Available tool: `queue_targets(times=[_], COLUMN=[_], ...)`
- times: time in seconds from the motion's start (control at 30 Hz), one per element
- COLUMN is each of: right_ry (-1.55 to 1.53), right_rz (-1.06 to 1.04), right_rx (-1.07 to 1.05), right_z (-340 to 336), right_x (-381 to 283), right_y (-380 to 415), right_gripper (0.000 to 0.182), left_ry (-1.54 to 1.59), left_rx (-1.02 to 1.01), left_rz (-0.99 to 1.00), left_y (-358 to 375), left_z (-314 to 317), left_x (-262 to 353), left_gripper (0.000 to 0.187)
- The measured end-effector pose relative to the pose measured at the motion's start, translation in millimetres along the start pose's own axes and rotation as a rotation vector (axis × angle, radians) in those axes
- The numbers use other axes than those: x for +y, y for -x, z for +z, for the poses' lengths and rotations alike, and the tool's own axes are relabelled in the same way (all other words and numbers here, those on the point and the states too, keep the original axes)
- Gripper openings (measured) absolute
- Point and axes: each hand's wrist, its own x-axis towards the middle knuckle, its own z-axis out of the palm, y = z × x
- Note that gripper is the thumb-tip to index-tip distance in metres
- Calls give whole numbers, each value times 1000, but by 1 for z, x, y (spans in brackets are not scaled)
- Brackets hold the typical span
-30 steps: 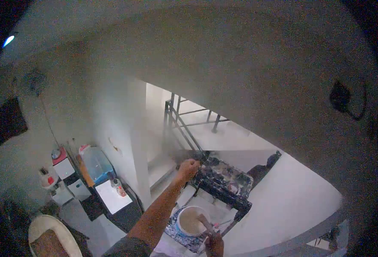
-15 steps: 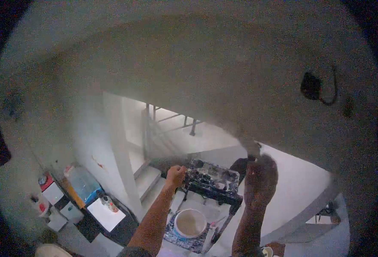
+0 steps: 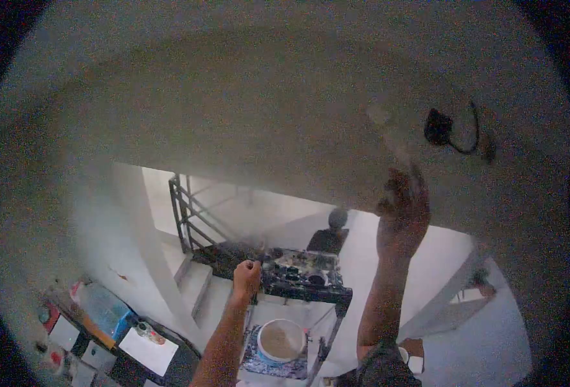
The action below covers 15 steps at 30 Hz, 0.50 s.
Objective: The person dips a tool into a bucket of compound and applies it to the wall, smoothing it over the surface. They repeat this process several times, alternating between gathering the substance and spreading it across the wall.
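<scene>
My right hand [image 3: 402, 216] is raised against the grey ceiling [image 3: 265, 97]. Its fingers are closed on a pale tool [image 3: 391, 138] whose blurred end touches the ceiling, just left of a black fitting with a wire loop [image 3: 441, 127]. Lower down, my left hand [image 3: 247, 276] is a fist gripping the near edge of a paint-spattered platform [image 3: 301, 276]. Below the platform, between my arms, a round bucket of beige paste [image 3: 280, 340] stands on a spattered sheet [image 3: 259, 364].
I look down from high up. A dark stair railing [image 3: 188, 209] and steps [image 3: 198, 290] lie left of the platform. A dark shape [image 3: 329, 237] sits behind it. On the floor at lower left are a blue tub [image 3: 104, 311], a white board [image 3: 146, 351] and small containers.
My right hand rose from the bucket up to the ceiling with the tool. The view swung so the platform and stairs slid left. My left hand kept its grip.
</scene>
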Motion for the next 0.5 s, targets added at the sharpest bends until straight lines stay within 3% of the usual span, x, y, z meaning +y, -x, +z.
queue_targets(times=[0.03, 0.1, 0.13, 0.17, 0.23, 0.33, 0.4, 0.43, 0.5], right_ry=[-207, -2, -175, -348, -326, -361, 553, 557, -282], right_rz=[80, 164, 171, 174, 116, 84, -140, -137, 41], right_rx=[11, 50, 53, 59, 84, 71, -60, -57, -61], right_z=[4, 3, 4, 5, 7, 4, -2, 1, 13], right_x=[-2, 4, 5, 5, 5, 16, 23, 25, 30], right_y=[7, 16, 20, 24, 33, 42, 50, 56, 68], right_gripper=[52, 49, 45, 41, 38, 36, 26, 26, 24], left_ry=[2, -159, -44, -49, -9, 8, -52, -113, -122], left_rx=[-18, 119, 92, 67, 10, -5, 27, 64, 26], left_rz=[-6, 183, -14, -7, -67, -38, -2, 35, 28], left_y=[-1, -6, -7, -2, 10, 3, 4, 6, 5], left_z=[2, 8, 14, 8, -7, -4, -3, -3, -3], left_x=[-9, -18, -21, -6, 28, 10, 11, 14, 15], left_gripper=[38, 36, 33, 33, 33, 33, 32, 31, 32])
